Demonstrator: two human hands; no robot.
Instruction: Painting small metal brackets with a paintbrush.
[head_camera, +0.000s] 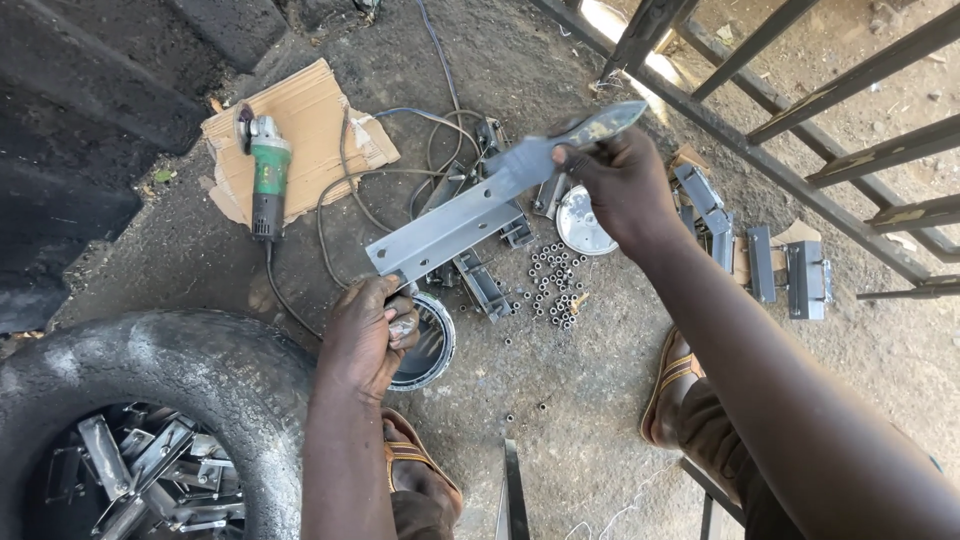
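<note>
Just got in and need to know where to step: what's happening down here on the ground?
A person is holding a long flat metal bar up over the ground, the left hand gripping its lower end and the right hand its pointed upper end. Below lie small metal nuts, a paint tin and metal brackets. A green angle grinder rests on cardboard, and a tyre holds more metal pieces.

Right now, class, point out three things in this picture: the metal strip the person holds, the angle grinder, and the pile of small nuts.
metal strip (470, 215), head view, on its flat middle.
angle grinder (268, 175), head view, on its green body.
pile of small nuts (556, 285), head view, at the pile's centre on the ground.
</note>
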